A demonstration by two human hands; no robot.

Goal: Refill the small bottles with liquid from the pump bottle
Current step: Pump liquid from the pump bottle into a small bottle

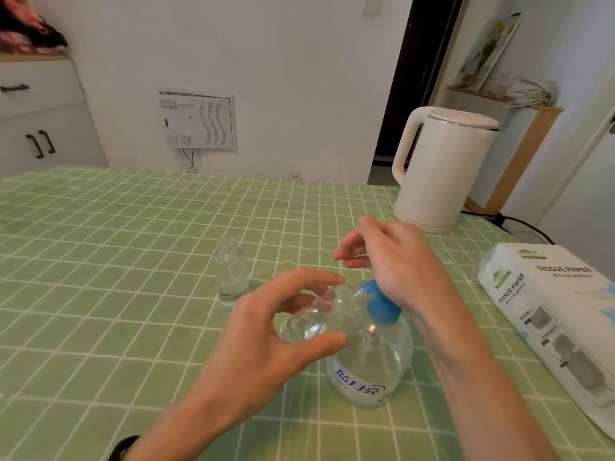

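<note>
A clear pump bottle (369, 371) with a blue pump head (379, 304) and a blue-lettered label stands on the green checked tablecloth near the front. My left hand (266, 341) grips a small clear bottle (319, 319), tilted on its side with its mouth toward the pump head. The heel of my right hand (396, 261) rests on top of the blue pump head, its fingers loosely spread and holding nothing. A second small clear bottle (230, 272) stands upright and uncapped on the cloth, left of and behind the pump bottle.
A white electric kettle (442, 168) stands at the back right with its black cord (519, 224) trailing off the table. A pack of tissue paper (559, 321) lies along the right edge. The table (100, 261) wears a green checked cloth.
</note>
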